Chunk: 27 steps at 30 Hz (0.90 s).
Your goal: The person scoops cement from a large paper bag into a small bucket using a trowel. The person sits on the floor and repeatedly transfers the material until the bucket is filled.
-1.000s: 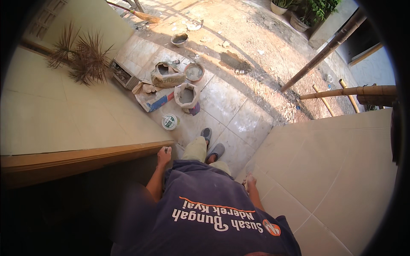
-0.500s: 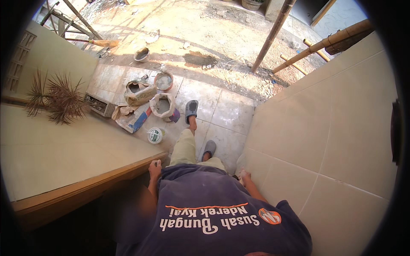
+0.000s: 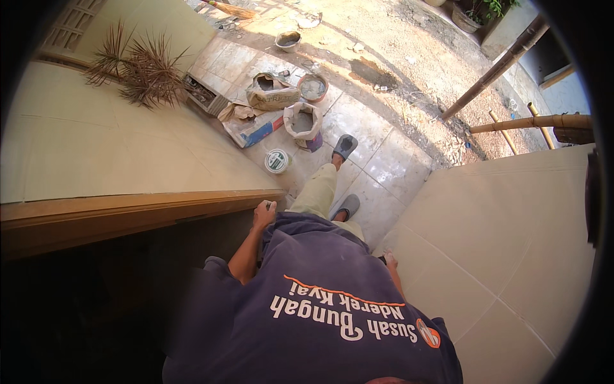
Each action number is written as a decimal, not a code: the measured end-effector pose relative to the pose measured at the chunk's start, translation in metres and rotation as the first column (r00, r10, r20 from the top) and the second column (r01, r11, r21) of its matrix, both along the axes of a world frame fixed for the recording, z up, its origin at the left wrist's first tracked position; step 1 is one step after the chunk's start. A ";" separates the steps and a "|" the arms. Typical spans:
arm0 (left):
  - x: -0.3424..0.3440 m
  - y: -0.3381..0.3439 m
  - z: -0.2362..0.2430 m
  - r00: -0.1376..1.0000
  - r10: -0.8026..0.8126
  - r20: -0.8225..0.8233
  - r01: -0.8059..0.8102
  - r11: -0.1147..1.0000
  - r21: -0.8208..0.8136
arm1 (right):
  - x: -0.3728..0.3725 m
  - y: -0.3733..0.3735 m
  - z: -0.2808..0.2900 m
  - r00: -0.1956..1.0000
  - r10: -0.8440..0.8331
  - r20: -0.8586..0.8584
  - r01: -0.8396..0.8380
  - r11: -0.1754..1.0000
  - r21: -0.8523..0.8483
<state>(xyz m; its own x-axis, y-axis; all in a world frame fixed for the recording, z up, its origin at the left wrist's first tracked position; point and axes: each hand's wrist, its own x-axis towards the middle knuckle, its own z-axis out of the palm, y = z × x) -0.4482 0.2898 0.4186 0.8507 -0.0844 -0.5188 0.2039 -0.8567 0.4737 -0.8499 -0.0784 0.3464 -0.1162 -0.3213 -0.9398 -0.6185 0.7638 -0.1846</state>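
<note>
At my left hip hangs my left hand, its fingers curled round a small dark thing that I cannot make out. It is close to the wooden edge of the opening on the left. My right hand is low beside the right hip, near the cream tiled wall. Its fingers look bent, with a dark bit showing at them, mostly hidden by the shirt. Ahead of my feet stand an open white sack of grey powder and a lidded white tub.
A brown paper sack, a reddish bucket of grey mix and a smaller bucket stand farther off. A dried spiky plant is at left. Bamboo poles lean at the far right, beyond the tiled floor.
The view has swung, so the sacks, buckets and feet sit farther right and higher. More of my left forearm shows. Both hands stay low by the hips.
</note>
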 end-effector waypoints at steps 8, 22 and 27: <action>0.008 -0.008 -0.002 0.997 0.071 -0.020 -0.072 0.997 -0.035 | 0.033 -0.030 -0.004 0.998 0.063 0.023 -0.062 0.998 -0.008; 0.094 0.013 -0.038 0.956 0.295 -0.003 -0.295 0.955 -0.039 | 0.187 -0.095 -0.016 0.942 0.335 0.017 -0.325 0.924 -0.203; 0.155 0.019 -0.078 0.909 0.414 -0.054 -0.417 0.905 -0.082 | 0.280 -0.125 -0.034 0.872 0.488 -0.038 -0.475 0.824 -0.310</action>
